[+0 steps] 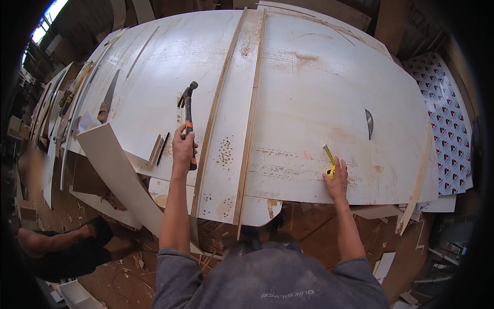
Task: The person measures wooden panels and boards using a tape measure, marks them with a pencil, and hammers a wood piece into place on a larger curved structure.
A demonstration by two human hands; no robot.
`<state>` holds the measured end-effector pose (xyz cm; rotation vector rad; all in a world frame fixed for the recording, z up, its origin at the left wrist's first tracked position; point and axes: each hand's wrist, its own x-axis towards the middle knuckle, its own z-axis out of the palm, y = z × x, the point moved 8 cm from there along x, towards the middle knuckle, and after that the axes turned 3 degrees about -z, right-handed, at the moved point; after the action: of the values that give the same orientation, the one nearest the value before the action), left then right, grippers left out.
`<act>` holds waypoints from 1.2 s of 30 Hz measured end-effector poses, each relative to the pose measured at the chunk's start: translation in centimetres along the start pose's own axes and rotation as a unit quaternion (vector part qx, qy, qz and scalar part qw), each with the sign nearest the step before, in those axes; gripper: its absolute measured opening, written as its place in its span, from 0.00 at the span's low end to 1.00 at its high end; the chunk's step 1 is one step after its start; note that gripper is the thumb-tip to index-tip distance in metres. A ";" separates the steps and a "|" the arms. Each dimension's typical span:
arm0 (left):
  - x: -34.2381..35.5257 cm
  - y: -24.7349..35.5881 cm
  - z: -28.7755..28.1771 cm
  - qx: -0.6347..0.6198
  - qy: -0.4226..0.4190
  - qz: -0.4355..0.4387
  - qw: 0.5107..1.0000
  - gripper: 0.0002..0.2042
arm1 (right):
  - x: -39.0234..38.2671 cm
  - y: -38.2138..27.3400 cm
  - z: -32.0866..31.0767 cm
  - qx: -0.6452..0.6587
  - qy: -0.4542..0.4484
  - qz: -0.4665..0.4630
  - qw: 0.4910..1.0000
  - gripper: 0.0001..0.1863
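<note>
Head view: L hand (183,147) has fingers curled round the handle of a claw hammer (188,105), blk w/ orange grip, head pointing away from the person, over the white worktable (303,113) L of the two wood strips. R hand (337,181) has thumb & fingers pinching a yellow tape measure (330,172), short bit of blade out, nr the table's close edge; can't tell if the case touches the surface. Circ. saw blade (369,123) pokes up thru the tabletop, farther out & R of that hand. Handsaw (109,95) lies far L; thin blk stick (163,149) just L of L hand.
</note>
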<state>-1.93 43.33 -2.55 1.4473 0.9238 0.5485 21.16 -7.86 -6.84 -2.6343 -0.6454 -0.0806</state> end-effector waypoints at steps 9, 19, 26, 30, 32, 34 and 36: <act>-18.1 2.7 5.8 -0.258 -0.110 0.011 0.960 0.23 | -1.2 -2.2 -2.6 -0.041 0.047 -0.045 0.997 0.40; -25.2 4.0 13.1 -0.320 -0.303 0.000 0.898 0.22 | -7.4 -27.3 -2.7 0.652 -0.342 0.079 0.672 0.27; -26.9 -8.4 -0.3 -0.140 0.013 -0.097 0.985 0.15 | -6.6 -22.9 -0.5 0.649 -0.199 0.135 0.722 0.16; -29.5 -22.7 -5.5 -0.345 0.278 -0.299 0.845 0.22 | -5.5 -22.7 -1.1 0.589 -0.224 0.113 0.768 0.16; -28.5 -25.6 -4.0 -0.414 0.306 -0.344 0.785 0.26 | -4.3 -25.8 -3.4 0.596 -0.218 0.055 0.771 0.17; -25.4 -25.3 -0.9 -0.446 0.307 -0.343 0.768 0.27 | -3.3 -27.5 -4.2 0.603 -0.150 -0.060 0.781 0.19; -22.4 -24.4 1.7 -0.541 0.266 -0.288 0.744 0.29 | -5.3 -27.5 -1.3 0.589 -0.240 -0.015 0.771 0.21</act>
<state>-18.28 22.03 -22.08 -0.1008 1.1234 0.8332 4.03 11.37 4.21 -1.3769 -0.5917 0.7658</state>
